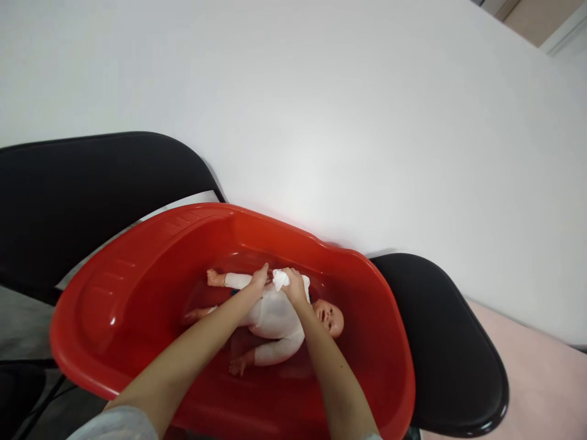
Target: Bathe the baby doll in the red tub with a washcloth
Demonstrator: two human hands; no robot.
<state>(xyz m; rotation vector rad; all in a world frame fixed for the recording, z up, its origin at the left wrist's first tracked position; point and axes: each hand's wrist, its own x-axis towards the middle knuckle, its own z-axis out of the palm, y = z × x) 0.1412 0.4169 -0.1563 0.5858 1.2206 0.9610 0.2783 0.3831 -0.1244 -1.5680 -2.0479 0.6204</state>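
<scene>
A baby doll in wet white clothes lies on its back in a red baby bathtub, its head towards the right. My right hand is closed over bunched white cloth at the doll's far arm. Whether this cloth is the doll's sleeve or a separate piece, I cannot tell. Just left of it, my left hand reaches over the doll's body, thumb raised and fingers apart, close to the bunched cloth. My forearms cover part of the doll's torso and legs.
The tub rests between two black chair seats, a left one and a right one. Behind it stretches a large white table. A pale pink surface shows at the lower right, and dark cables lie at the lower left.
</scene>
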